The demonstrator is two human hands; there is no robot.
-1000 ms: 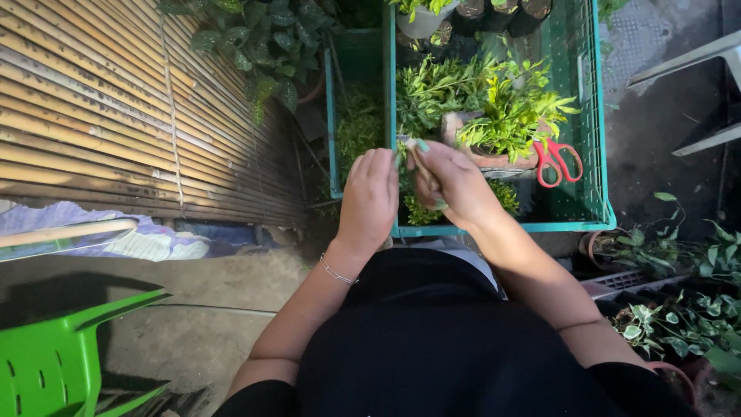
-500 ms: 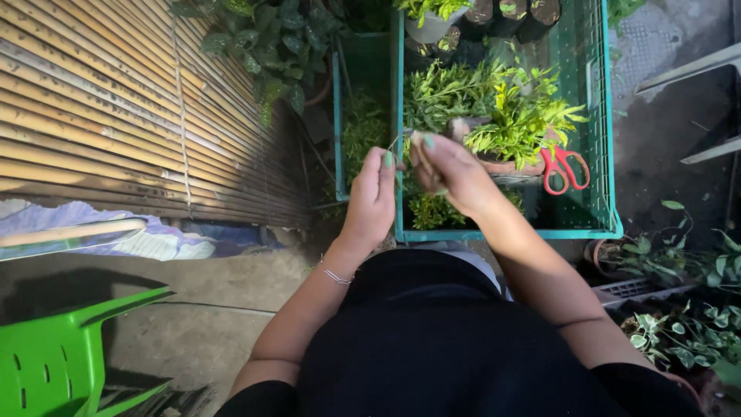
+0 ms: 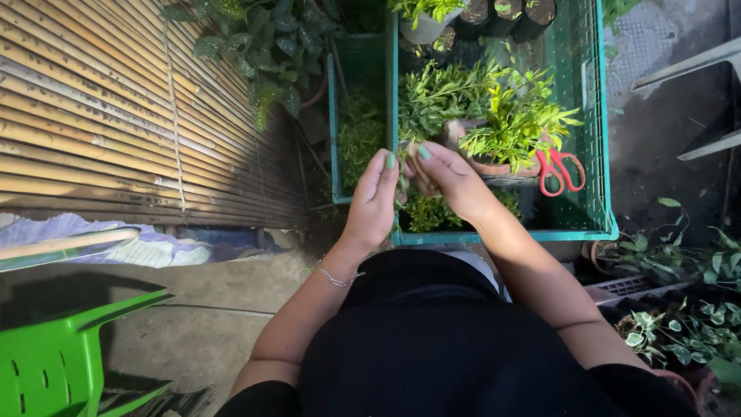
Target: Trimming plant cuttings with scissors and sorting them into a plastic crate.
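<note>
My left hand [image 3: 373, 202] and my right hand [image 3: 454, 181] meet fingertip to fingertip over the near end of a green plastic crate [image 3: 502, 232]. Both pinch a small pale plant cutting [image 3: 409, 171], which the fingers mostly hide. Below the hands, low green foliage [image 3: 428, 212] lies in the crate. Beyond my right hand, a terracotta pot [image 3: 494, 166] holds a leafy yellow-green plant [image 3: 519, 116]. Red-handled scissors [image 3: 559, 168] lie in the crate to the right of the pot.
A second green crate [image 3: 340, 116] with greenery stands to the left, beside a bamboo screen [image 3: 116, 116]. Black pots [image 3: 505, 11] line the far end. A bright green plastic chair [image 3: 62, 347] is at lower left. Variegated potted plants [image 3: 679, 328] crowd the ground at the right.
Both hands have drawn closer together and slightly nearer to me. The left fingertips now touch the right hand's fingers around the cutting.
</note>
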